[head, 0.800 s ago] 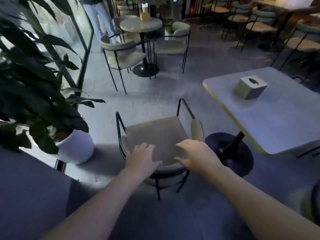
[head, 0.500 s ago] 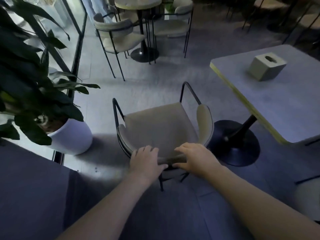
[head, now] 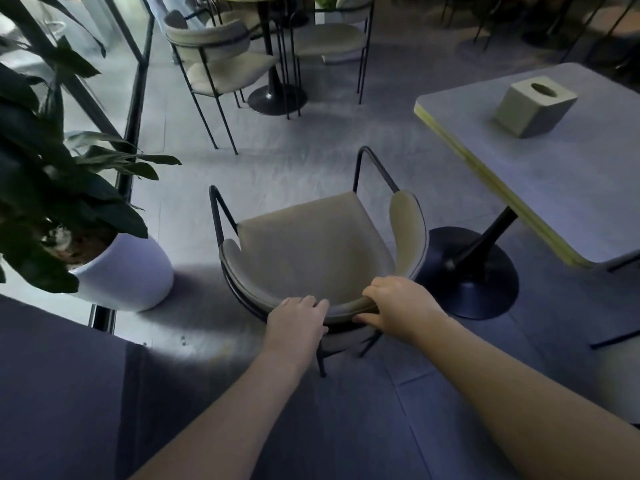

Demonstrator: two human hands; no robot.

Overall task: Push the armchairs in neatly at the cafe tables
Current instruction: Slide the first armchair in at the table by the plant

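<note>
A beige armchair [head: 311, 251] with a black metal frame stands on the floor in front of me, its seat facing away and its curved backrest nearest me. My left hand [head: 298, 320] rests over the top of the backrest with its fingers curled on it. My right hand [head: 398, 306] grips the same backrest rim just to the right, thumb underneath. The grey square cafe table [head: 554, 188] with a yellow edge stands to the right on a black pedestal base [head: 467, 268]. The chair sits left of the table, outside its edge.
A tissue box [head: 535, 107] sits on the table. A large plant in a white pot [head: 124, 275] stands close on the left by a glass wall. Farther back, two armchairs [head: 221, 60] surround a round table. Another chair's edge [head: 620, 372] shows at the right.
The view has tilted down and closer. Both hands have slid from the seat's rear onto the backrest rim and closed on it. The chair looks turned slightly toward the table.
</note>
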